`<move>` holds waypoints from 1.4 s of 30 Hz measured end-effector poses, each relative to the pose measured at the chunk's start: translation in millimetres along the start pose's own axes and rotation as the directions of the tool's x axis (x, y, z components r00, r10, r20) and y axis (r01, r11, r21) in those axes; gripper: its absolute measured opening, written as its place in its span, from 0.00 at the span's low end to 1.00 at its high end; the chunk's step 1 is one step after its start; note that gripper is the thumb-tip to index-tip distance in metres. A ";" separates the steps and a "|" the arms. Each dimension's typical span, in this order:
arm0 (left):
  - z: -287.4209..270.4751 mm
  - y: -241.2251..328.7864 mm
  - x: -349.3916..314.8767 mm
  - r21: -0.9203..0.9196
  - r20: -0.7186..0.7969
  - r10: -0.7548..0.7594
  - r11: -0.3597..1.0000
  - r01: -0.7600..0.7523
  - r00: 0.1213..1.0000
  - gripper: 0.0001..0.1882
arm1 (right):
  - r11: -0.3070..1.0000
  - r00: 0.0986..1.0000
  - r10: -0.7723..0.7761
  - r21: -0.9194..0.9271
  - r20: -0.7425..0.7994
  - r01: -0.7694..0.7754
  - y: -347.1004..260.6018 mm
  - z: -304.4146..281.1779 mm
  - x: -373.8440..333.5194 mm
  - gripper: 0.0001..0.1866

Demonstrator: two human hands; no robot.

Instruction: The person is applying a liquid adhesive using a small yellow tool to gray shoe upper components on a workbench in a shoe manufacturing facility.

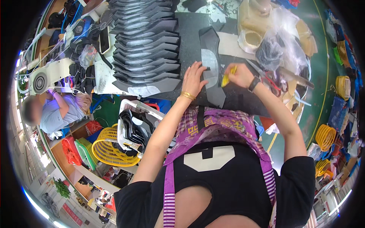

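A long, dark curved piece (210, 39) with a pale grey patch lies upright in view on the dark work mat. My left hand (193, 81) rests at its left side, fingers stretched and spread, with fingertips and thumb at the patch. On the other side my right hand (242, 76) is closed around a small yellow tool (226, 80), held beside the piece's right edge. Its exact kind cannot be made out. To the left, many similar dark pieces (146, 62) with pale patches lie overlapped in a long row.
Scissors (274, 86) with red handles lie right of my right hand. Beyond stand a tan container (252, 38) and plastic bags (270, 53). A white basket (122, 131) of dark pieces and a yellow basket (99, 150) stand lower left. Another person (59, 110) sits at far left.
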State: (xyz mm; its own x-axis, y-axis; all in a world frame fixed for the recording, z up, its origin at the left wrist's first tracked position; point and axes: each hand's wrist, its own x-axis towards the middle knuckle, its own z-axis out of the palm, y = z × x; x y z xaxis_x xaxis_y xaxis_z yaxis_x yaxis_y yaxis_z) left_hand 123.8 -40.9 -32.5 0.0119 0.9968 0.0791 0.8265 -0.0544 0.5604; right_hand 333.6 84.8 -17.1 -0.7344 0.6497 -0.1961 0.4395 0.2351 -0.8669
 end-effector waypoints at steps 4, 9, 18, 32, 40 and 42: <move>1.3 -3.7 5.9 -0.014 -0.027 -0.001 1.000 0.001 1.000 0.30 | 0.975 0.963 -0.030 0.205 -0.268 0.088 -23.6 -3.2 -0.2 0.08; 4.2 -2.9 -0.5 -0.006 -0.030 -0.004 1.000 0.004 1.000 0.30 | 0.970 0.972 -0.232 -0.064 0.030 0.233 -22.3 21.3 -42.3 0.06; 2.7 0.1 -2.4 0.001 0.001 0.030 1.000 -0.030 1.000 0.28 | 0.928 0.896 -0.373 -0.124 -0.243 0.352 -25.4 10.3 -20.4 0.07; 13.9 -20.3 82.9 -0.395 -0.046 -0.587 0.754 0.525 0.808 0.21 | 0.948 0.968 -0.244 -0.223 -0.054 0.226 -30.9 54.1 -60.6 0.14; 57.4 -79.8 79.4 -0.662 0.116 -0.574 0.564 0.494 0.811 0.13 | 0.971 0.905 -0.099 -0.238 -0.414 -0.003 -53.8 11.8 49.6 0.20; 36.4 -61.5 83.4 -0.586 0.296 -0.594 0.506 0.633 0.748 0.12 | 0.978 0.894 -0.164 -0.187 -0.418 0.092 -44.6 6.9 40.5 0.18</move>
State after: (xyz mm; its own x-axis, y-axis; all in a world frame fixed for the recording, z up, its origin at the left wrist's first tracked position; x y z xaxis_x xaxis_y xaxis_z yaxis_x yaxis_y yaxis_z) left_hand 94.4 47.8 -90.4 -0.3157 0.7954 -0.5174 0.0958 0.5692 0.8166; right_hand 280.7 95.6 10.4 -0.5122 0.8441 0.1582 0.4587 0.4247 -0.7805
